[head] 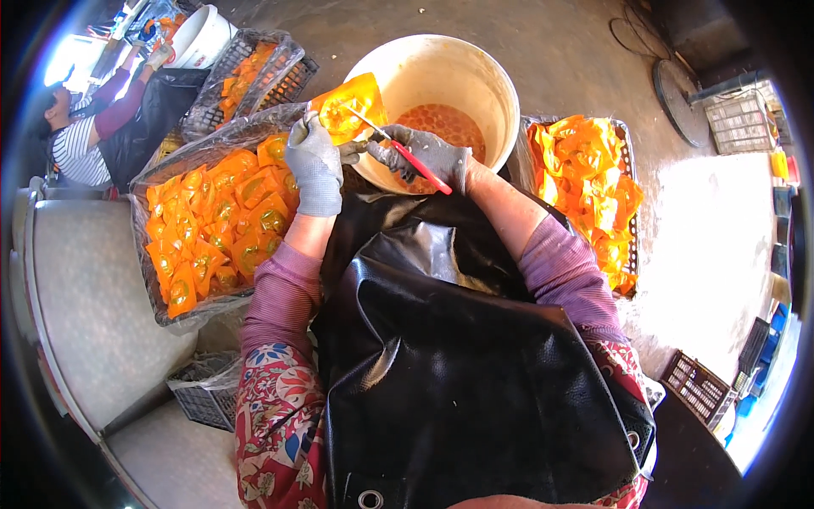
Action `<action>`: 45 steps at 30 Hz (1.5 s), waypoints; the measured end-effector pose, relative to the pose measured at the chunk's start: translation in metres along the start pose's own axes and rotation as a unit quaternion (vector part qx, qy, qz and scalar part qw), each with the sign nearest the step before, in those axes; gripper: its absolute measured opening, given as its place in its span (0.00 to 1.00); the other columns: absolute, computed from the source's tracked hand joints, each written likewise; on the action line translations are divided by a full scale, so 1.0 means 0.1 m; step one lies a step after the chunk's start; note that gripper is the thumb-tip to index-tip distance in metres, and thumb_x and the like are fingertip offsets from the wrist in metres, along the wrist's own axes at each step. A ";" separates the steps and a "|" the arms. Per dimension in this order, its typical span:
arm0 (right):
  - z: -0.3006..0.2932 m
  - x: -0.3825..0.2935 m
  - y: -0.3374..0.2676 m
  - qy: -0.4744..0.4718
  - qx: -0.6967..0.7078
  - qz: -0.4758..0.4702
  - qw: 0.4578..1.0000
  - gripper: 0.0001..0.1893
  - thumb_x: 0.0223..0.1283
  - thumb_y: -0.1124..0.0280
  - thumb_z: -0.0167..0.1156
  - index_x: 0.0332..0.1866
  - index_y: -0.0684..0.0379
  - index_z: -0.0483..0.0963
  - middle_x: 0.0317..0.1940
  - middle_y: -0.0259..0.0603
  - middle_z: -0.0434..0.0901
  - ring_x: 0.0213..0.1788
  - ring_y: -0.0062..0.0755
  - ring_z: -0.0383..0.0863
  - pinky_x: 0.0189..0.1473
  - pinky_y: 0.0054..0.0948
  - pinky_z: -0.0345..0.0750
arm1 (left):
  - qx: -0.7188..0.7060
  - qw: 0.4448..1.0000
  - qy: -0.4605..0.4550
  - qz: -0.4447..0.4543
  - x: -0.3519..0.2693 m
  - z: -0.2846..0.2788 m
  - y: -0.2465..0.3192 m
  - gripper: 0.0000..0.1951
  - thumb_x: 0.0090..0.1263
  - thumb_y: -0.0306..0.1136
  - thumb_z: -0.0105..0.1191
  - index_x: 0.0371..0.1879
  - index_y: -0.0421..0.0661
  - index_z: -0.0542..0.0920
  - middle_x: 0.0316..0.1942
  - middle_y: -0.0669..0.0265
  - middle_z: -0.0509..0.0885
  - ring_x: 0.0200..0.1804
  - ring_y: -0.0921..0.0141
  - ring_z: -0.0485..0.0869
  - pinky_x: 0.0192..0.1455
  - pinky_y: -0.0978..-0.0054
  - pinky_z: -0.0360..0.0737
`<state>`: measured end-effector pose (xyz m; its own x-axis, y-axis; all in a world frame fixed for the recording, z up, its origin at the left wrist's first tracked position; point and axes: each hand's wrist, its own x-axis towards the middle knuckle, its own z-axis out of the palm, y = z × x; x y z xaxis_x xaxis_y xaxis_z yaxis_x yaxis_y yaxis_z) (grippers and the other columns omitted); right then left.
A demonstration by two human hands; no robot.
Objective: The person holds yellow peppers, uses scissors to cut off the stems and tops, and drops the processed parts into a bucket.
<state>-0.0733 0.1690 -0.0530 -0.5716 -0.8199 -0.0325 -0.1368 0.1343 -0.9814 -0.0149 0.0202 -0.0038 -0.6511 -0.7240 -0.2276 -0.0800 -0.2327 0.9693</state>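
Note:
My left hand [311,165], in a grey knit glove, pinches the lower left edge of an orange plastic packet [360,95] with a round thing inside. A similar glove covers my right hand [432,153], which is shut on a pair of red-handled scissors [421,167]. Their metal blades lie across the front of the packet; whether they cut into it I cannot tell. Behind both hands stands a white plastic bucket [493,83]. Round orange pieces resembling egg yolks [445,124] cover its bottom, partly hidden by my right hand.
On my left, a plastic-lined crate [143,254] holds filled orange packets [216,216]. Crumpled orange wrappers [582,184] heap in a crate on my right. Further left, a co-worker [95,133] handles orange packets beside another white bucket [200,38]. A black apron [470,382] covers my lap.

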 end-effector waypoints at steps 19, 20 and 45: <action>-0.09 -0.05 -0.20 -0.074 0.064 0.175 0.980 0.22 0.61 0.54 0.58 0.55 0.57 0.72 0.26 0.33 0.78 0.20 0.18 0.75 0.23 0.19 0.73 | 0.164 0.980 -0.098 0.047 0.27 -0.18 0.02 0.10 0.70 0.35 0.50 0.38 0.40 0.79 0.24 0.64 0.80 0.16 0.72 0.79 0.13 0.78 0.76; -0.11 -0.06 -0.24 -0.072 0.072 0.187 0.977 0.21 0.61 0.54 0.57 0.54 0.56 0.72 0.25 0.33 0.78 0.20 0.17 0.75 0.22 0.18 0.72 | 0.123 0.988 -0.093 0.031 0.26 -0.16 0.07 0.11 0.70 0.36 0.50 0.38 0.40 0.78 0.25 0.63 0.81 0.17 0.70 0.80 0.14 0.77 0.78; -0.21 0.11 0.21 -0.030 -0.127 -0.011 0.991 0.25 0.57 0.49 0.58 0.49 0.61 0.72 0.35 0.50 0.81 0.36 0.39 0.83 0.39 0.32 0.78 | -0.025 0.995 -0.092 0.003 0.43 0.03 -0.12 0.05 0.69 0.33 0.49 0.35 0.45 0.73 0.22 0.60 0.80 0.11 0.70 0.76 0.07 0.76 0.70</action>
<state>-0.0988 0.1747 -0.0698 -0.5175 -0.8552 -0.0306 -0.3519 0.2453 -0.9033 -0.0436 -0.0060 -0.0253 -0.7791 -0.5956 -0.1955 -0.0407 -0.2632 0.9639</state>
